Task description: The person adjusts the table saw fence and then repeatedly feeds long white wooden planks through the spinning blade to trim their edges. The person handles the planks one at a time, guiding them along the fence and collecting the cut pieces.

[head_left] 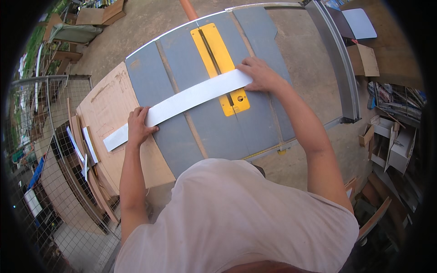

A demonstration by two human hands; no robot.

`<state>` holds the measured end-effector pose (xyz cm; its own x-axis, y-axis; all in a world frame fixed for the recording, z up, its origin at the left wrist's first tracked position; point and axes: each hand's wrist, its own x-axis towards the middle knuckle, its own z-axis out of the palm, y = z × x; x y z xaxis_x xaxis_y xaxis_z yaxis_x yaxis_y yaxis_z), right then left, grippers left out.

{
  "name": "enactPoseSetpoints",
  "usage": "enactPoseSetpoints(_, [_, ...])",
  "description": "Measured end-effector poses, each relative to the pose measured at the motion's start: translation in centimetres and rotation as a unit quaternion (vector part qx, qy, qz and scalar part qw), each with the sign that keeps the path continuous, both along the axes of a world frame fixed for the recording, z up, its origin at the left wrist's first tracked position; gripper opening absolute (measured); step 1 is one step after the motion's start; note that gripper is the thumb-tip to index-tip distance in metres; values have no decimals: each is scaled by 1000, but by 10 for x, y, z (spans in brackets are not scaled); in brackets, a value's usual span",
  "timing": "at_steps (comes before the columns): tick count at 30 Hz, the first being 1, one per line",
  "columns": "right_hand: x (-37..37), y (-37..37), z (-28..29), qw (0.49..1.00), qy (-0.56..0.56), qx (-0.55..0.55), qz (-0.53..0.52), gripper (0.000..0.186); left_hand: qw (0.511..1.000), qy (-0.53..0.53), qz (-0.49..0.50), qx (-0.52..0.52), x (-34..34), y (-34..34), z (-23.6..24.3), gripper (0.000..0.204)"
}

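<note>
A long white board strip (191, 97) lies slantwise over a grey table saw top (175, 141), its left end reaching onto a plywood side panel (152, 164). It crosses the yellow insert plate (209, 43), whose dark slot runs away from me; I cannot make out a raised blade. My left hand (139, 123) grips the strip near its left end, thumb on the near edge and fingers over the far edge. At the right end, my right hand (258, 75) holds the strip with fingers bent over its tip.
A metal rip fence (337, 63) stands at the right on rails. White and wooden offcuts (86, 145) lean beside the plywood at left, near a wire mesh fence (50, 109). Wooden boxes and scraps (396, 141) crowd the right. An orange pipe (189, 9) shows beyond the saw.
</note>
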<state>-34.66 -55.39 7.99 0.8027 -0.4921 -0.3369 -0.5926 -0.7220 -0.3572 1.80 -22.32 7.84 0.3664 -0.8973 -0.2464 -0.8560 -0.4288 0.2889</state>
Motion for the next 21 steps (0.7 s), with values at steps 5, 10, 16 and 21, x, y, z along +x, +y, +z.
enactPoseSetpoints(5, [1,-3,-5,1000,-6,-5,3,73,1000,-12,-7,-2,2,-1,-1,90])
enactPoseSetpoints(10, [2,-6,-10,1000,-19,-11,5,73,1000,-8,-6,-7,3,-5,2,90])
enactPoseSetpoints(16, [3,-8,-4,1000,-21,-5,8,72,1000,-3,6,3,3,-8,4,90])
enactPoseSetpoints(21, [4,-7,0,1000,-29,-5,6,71,1000,-3,5,-2,5,-9,4,90])
